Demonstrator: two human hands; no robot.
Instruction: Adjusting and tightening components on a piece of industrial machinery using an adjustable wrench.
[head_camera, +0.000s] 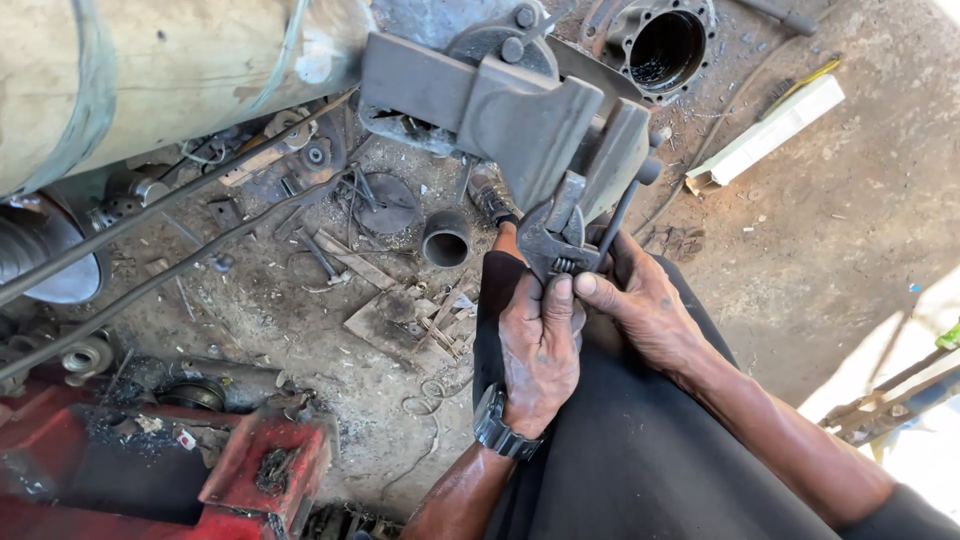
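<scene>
Head view, looking down over the lap onto a dirt floor (800, 250) littered with scrap. Both hands hold one adjustable wrench (553, 238), dark and greasy, directly in front of the body and just below the bench vise (520, 120). Left hand (540, 350), with a wristwatch (500, 425), wraps its fingers (530, 300) closed around the wrench handle from below, thumb lying up along it toward the thumbwheel. Right hand (645, 305) comes in from the right side, its thumb pressed near the wheel, remaining fingers curled behind the head; how tightly they close on it I cannot tell. Wrench long axis runs roughly away from the body, tilted slightly right, head end uppermost and overlapping the vise's lower edge beside the vise handle bar (625, 205); contact with the vise cannot be judged. Both hands are equally near, left on the handle, right at the head. Nearby: short steel pipe section (446, 238), white box (765, 135), red metal frame (250, 460) at lower left.
</scene>
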